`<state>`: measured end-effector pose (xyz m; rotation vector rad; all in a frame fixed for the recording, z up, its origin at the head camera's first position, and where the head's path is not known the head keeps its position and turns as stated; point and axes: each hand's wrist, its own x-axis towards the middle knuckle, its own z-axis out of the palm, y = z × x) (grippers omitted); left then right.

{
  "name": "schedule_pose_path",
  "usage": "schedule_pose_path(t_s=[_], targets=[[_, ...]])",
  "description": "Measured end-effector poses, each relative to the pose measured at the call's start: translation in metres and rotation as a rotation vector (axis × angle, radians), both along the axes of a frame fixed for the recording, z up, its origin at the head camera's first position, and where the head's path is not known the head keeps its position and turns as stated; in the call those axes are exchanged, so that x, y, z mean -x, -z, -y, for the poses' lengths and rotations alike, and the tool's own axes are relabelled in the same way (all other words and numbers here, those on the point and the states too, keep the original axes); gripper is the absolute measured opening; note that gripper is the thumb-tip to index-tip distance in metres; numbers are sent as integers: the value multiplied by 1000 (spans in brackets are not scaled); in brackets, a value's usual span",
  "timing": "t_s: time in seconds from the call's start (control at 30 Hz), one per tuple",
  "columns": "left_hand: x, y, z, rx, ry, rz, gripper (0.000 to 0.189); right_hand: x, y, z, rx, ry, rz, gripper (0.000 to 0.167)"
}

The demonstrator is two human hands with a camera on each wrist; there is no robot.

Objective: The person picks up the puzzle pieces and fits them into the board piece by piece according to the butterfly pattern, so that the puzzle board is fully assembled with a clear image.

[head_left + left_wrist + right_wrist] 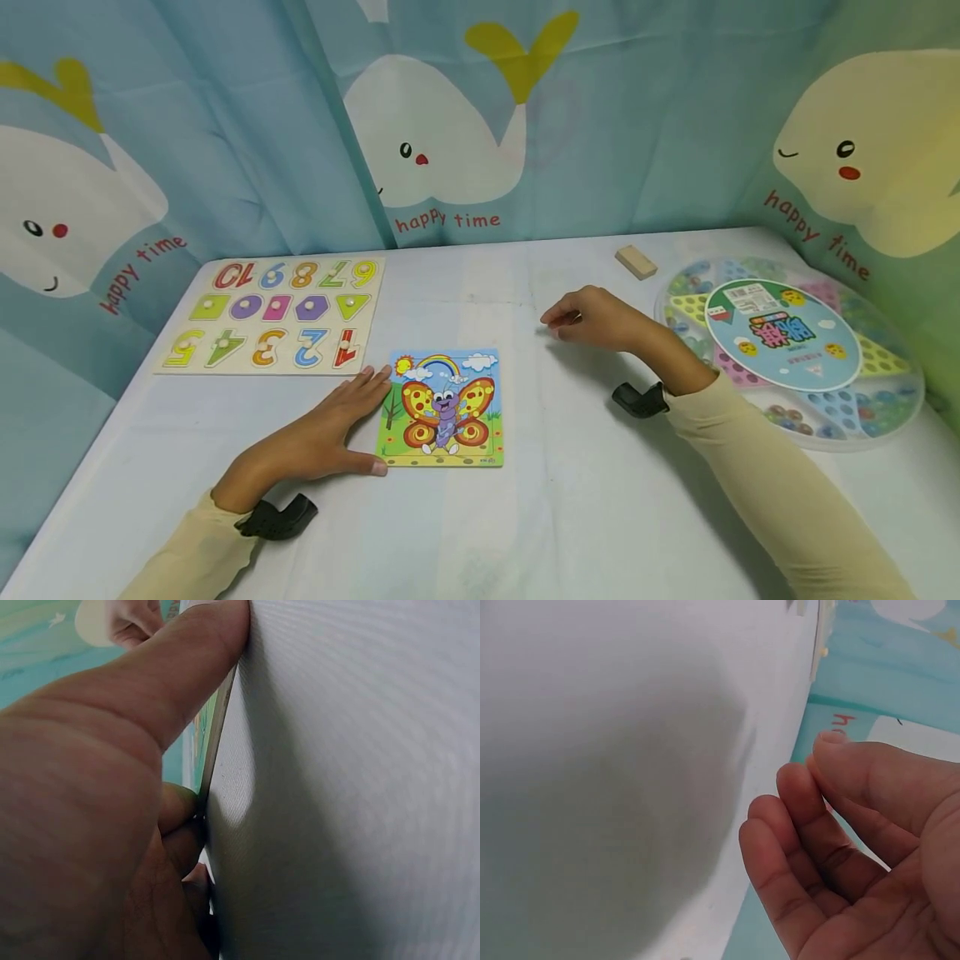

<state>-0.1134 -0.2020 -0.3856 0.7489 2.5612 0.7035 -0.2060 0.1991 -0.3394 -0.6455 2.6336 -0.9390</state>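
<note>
A square butterfly picture puzzle (446,408) lies flat on the table before the person. My left hand (322,437) rests at its left side, fingertips by the upper left corner and thumb (187,656) along the lower left. In the left wrist view the puzzle's thin edge (217,735) shows beside the thumb. To the right of the puzzle, my right hand (600,319) hovers over the table with loosely bent fingers. The right wrist view shows nothing between its thumb (877,776) and fingers.
A number and shape peg board (255,333) lies at the left, close to my left hand. At the back right sits a small wooden block (636,262). A round marble game board (783,333) with a clear cover stands right of my right forearm. A whale-print curtain (637,125) hangs behind.
</note>
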Motion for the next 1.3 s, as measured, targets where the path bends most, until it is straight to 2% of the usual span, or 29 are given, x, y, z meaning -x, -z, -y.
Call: schedule_pose_path(t_s=[0.4,0.53,0.73,1.07,1.3], targets=[[0,-1,0,-2,0,7,111,-5,2,-23,-23,64,-20,30],[0,-1,0,-4,3,4,110,-5,2,-32,-22,82,-50,32],[0,1,1,-7,5,4,110,-7,1,-47,-30,84,-60,40],[1,2,2,-5,-3,9,110,-4,-2,-61,-111,100,-34,47],[1,2,2,2,-5,9,110,2,3,-63,-169,106,-39,47]])
